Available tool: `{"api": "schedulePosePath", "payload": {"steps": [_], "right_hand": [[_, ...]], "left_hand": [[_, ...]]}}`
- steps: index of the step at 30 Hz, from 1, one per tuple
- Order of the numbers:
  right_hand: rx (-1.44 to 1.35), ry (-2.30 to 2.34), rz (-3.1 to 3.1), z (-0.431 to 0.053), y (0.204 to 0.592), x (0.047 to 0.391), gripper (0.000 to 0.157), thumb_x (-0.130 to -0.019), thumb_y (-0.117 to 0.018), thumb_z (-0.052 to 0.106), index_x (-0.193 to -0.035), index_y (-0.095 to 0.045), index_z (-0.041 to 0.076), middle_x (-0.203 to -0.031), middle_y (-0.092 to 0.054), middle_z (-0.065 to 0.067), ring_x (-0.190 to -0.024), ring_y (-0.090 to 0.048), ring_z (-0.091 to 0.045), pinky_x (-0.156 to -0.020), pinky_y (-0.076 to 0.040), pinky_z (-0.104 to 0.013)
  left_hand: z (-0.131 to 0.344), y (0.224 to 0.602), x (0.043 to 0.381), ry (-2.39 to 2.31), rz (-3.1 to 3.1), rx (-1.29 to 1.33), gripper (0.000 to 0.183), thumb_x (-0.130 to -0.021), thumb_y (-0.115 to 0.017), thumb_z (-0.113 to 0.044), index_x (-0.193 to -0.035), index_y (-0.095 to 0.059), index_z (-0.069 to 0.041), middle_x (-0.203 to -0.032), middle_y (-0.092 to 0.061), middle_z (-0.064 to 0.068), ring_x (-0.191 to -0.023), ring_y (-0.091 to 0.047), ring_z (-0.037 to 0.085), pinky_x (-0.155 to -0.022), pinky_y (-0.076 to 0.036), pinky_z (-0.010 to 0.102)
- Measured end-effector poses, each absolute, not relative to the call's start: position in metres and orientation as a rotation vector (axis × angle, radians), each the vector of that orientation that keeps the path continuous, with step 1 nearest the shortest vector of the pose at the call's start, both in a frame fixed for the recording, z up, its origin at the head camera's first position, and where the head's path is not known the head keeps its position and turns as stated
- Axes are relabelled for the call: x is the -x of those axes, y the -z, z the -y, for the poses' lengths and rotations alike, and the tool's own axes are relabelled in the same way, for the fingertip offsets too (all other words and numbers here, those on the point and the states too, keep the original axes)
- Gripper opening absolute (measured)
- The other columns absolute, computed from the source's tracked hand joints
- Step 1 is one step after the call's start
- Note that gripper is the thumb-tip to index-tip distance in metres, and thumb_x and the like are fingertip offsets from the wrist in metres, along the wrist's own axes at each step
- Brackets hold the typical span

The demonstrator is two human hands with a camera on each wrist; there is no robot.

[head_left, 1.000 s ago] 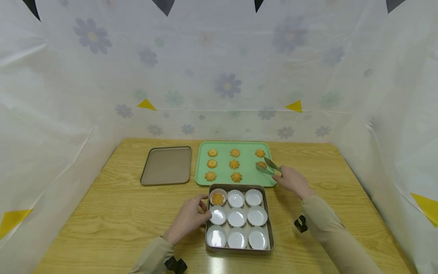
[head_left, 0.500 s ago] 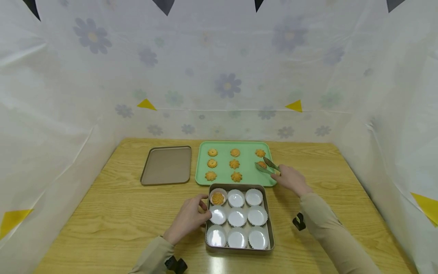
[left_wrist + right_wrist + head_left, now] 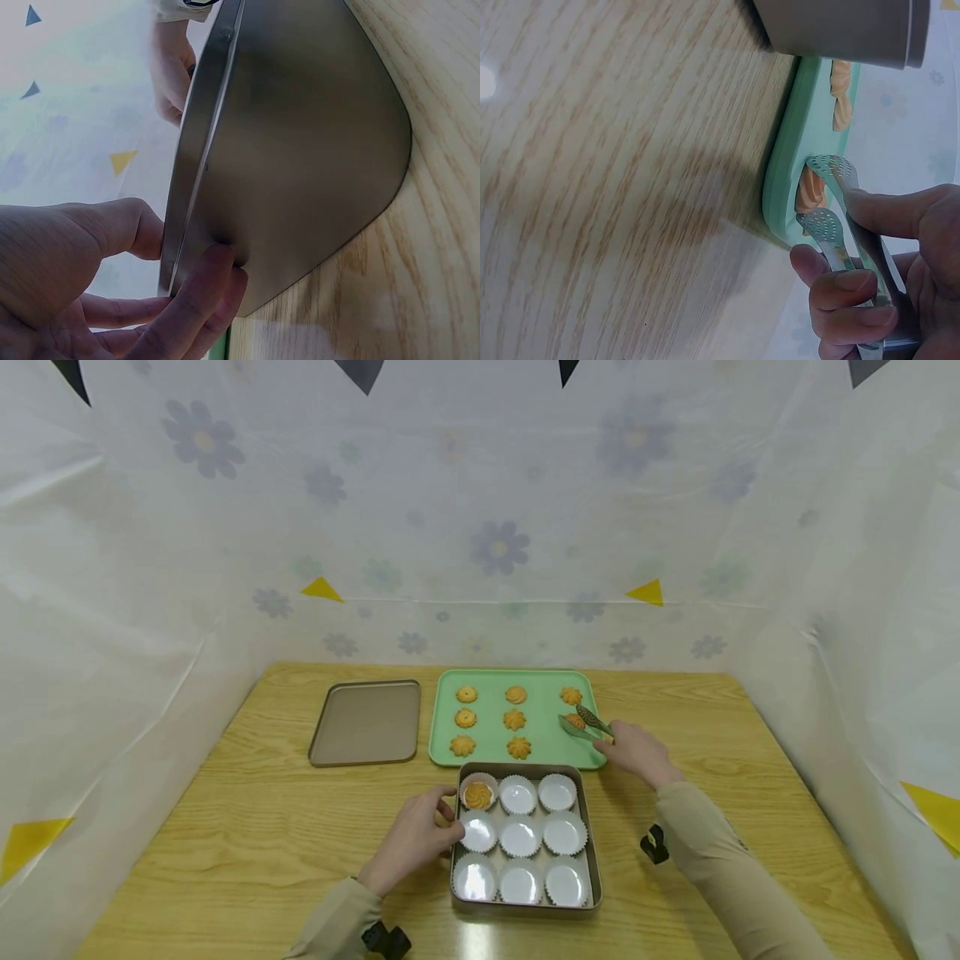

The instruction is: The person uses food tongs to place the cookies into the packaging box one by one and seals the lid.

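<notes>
A deep square baking pan (image 3: 527, 909) holds rows of white fluted paper cups (image 3: 519, 835). One swirled cookie (image 3: 477, 795) lies in its far-left cup. My left hand (image 3: 417, 832) grips the pan's left side, thumb at the rim and fingers against the outer wall (image 3: 300, 150). My right hand (image 3: 639, 753) holds metal tongs (image 3: 592, 720) with perforated tips. Those tips stand on either side of a cookie (image 3: 811, 191) on the green tray (image 3: 547, 752). In the right wrist view the upper tip seems to touch that cookie; whether both press on it I cannot tell.
Several more cookies (image 3: 513, 720) sit in rows on the green tray, directly behind the pan. A flat brown tray (image 3: 365, 723) lies to its left on the wooden table (image 3: 285, 843). Flower-printed white sheeting (image 3: 480, 510) encloses the table at the back and sides.
My right hand and the tongs have shifted very slightly to the left around the same cookie. The left hand and the pan look unmoved.
</notes>
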State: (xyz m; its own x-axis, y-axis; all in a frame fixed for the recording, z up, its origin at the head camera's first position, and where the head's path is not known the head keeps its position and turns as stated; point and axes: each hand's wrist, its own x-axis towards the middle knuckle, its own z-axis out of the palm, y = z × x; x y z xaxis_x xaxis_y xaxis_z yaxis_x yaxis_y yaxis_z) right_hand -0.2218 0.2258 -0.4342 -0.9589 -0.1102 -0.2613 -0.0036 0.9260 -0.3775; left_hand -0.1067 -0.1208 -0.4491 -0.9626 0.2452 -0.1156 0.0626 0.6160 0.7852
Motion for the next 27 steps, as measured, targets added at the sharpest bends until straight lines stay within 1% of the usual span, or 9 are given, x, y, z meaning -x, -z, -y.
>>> {"api": "schedulePosePath", "payload": {"steps": [27], "right_hand": [[0.111,0.595,-2.835,-0.2282,0.4362,0.2172,0.028,-0.099,-0.055,0.032,-0.091,-0.055,0.005,-0.068,-0.048,-0.002,-0.058,-0.042,-0.015,-0.049,-0.033,-0.026]], "left_hand": [[0.1207,0.4478,0.1063,-1.270,-2.630,-0.238,0.062,-0.081,-0.068,-0.009,-0.138,-0.052,0.005,-0.096,-0.069,0.013,-0.070,-0.064,0.011,-0.055,-0.053,0.023]]}}
